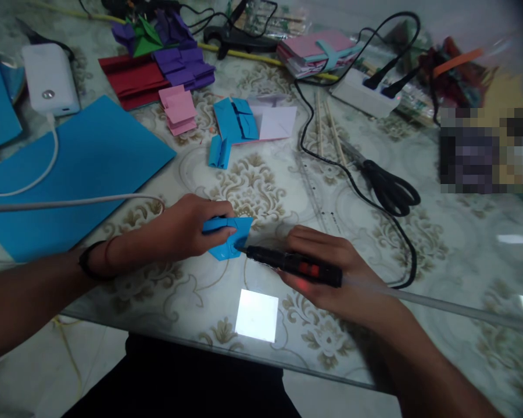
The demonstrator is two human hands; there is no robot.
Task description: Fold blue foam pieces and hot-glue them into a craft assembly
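Observation:
My left hand (196, 226) pinches a small folded piece of blue paper (239, 229) above the patterned tabletop, near its front edge. Fingers and thumb cover the left part of the paper. In my right hand (326, 261) lies a black glue gun (294, 264) with a red light and a glue stick out of its rear. Its tip points left and meets the lower right part of the blue paper; whether it touches cannot be made out. Beyond them lie a folded blue and white paper piece (237, 119) and a small blue folded strip (219, 152).
A large blue sheet (82, 168) lies at left under a white cable, with a white power bank (50, 78) behind it. Purple (185, 67), red (133, 78) and pink (178, 110) folded papers stand at the back. Black-handled scissors (390, 186), a black cord and a power strip (366, 93) are right.

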